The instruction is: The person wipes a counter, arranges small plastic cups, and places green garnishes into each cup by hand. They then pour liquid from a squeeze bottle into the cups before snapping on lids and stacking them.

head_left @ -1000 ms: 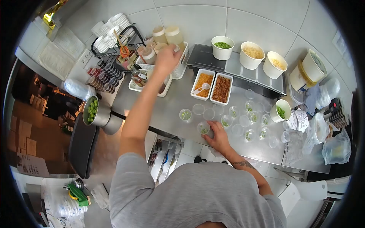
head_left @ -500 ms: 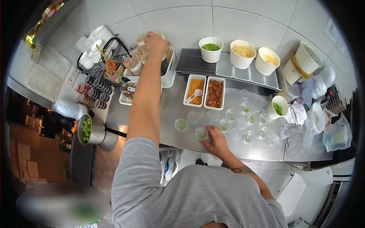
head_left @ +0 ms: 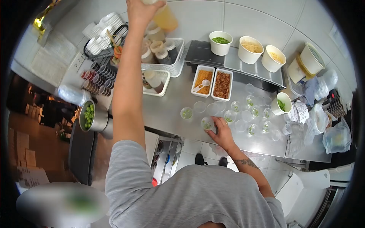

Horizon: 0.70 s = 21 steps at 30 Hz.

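The left hand (head_left: 142, 9) grips a bottle (head_left: 166, 19) with yellow stuff by its top, up over the white basket (head_left: 178, 57). The right hand (head_left: 222, 133) pinches a small clear cup (head_left: 207, 122) with green bits, on the shiny table (head_left: 167, 121).

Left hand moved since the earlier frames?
Yes. Against the white perforated basket, the left hand is farther up and left in the view, now holding a yellowish bottle.

On the desk (head_left: 167, 117), paired trays (head_left: 200, 94) stand before the stand (head_left: 195, 57), which bears three tubs (head_left: 220, 48). Cups (head_left: 186, 113) lie before and right of the trays; bottle basket (head_left: 176, 70), left.
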Motion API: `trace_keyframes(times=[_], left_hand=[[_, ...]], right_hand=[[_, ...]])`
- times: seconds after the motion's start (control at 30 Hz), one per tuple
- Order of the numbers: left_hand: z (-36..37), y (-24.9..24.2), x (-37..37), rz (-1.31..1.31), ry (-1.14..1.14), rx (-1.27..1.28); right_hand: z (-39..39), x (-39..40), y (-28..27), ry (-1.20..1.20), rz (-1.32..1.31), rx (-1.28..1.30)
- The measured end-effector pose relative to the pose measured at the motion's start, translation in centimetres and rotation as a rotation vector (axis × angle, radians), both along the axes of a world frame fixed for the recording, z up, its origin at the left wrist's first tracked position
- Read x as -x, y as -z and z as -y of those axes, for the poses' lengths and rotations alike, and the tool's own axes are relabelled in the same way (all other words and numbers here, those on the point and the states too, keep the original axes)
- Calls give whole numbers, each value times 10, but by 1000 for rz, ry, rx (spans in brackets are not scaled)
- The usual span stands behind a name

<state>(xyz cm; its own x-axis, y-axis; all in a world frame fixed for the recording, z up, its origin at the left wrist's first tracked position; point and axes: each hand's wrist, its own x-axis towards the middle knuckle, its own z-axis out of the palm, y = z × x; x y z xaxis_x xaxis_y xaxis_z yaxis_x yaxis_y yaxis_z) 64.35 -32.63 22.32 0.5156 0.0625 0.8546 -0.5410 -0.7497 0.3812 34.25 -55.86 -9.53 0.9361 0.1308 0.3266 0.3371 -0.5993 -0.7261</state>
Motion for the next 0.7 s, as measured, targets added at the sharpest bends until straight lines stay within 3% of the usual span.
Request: trace_keyframes(times=[0.17, 0.2, 0.27, 0.37, 0.47, 0.5, 0.53, 0.6, 0.67, 0.7], left_hand=[[-9, -49, 118, 130, 179, 194], [-1, -51, 153, 52, 309, 291], [-9, -37, 193, 101, 276, 120], [-16, -2, 253, -86, 317, 178], [-36, 36, 295, -177, 246, 458], [-55, 55, 300, -188, 297, 693], [-79, 78, 301, -148, 205, 909], [-151, 156, 295, -66, 270, 1258], [-121, 188, 318, -167, 300, 1394], [-101, 191, 326, -176, 244, 1321]], right_hand=[[0, 3, -8, -23, -48, -27], [0, 2, -7, -28, -41, -30], [0, 2, -4, -34, -16, -39], [2, 2, 1, -37, 22, -56], [3, 1, 1, -53, 32, -69], [2, 1, 1, -61, 41, -72], [3, 3, 2, -69, 47, -76], [6, 3, 4, -103, 55, -81], [4, -1, 5, -108, 79, -81], [4, -1, 6, -102, 86, -71]])
